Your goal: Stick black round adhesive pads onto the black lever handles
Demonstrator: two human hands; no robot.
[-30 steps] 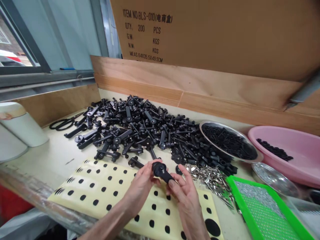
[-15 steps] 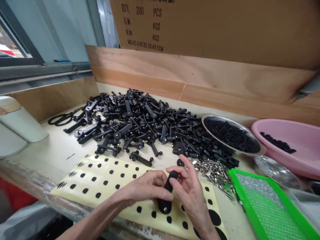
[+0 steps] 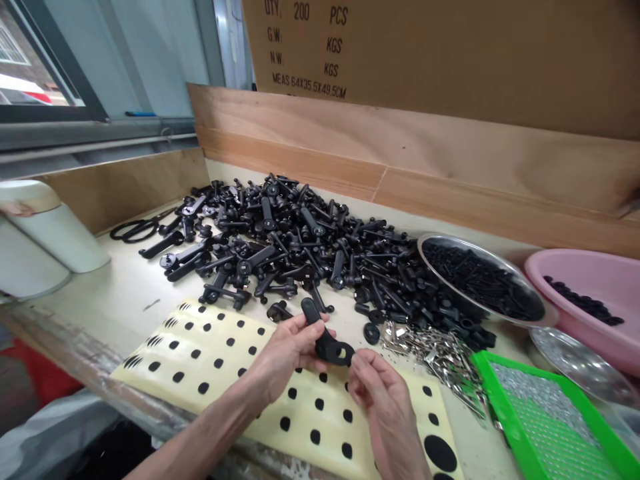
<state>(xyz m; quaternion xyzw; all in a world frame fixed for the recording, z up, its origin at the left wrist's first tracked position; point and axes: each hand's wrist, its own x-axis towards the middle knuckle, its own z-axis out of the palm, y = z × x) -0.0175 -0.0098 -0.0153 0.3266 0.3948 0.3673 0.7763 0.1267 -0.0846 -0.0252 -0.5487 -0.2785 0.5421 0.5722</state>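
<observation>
The bare left forearm (image 3: 197, 437) reaches in from the near left, angling up to the left hand (image 3: 289, 353), which sits palm-up and tilted with its fingers (image 3: 313, 327) curled toward the far right. The right hand (image 3: 383, 400) rises from the near edge, just beside the left, its fingers bent and its thumb and forefinger (image 3: 356, 363) pinched inward. The two hands nearly meet at the fingertips.

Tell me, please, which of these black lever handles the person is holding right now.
The black lever handle held over the dotted sticker sheet by the left hand and right hand; the others lie in the heap or on the bench.
</observation>
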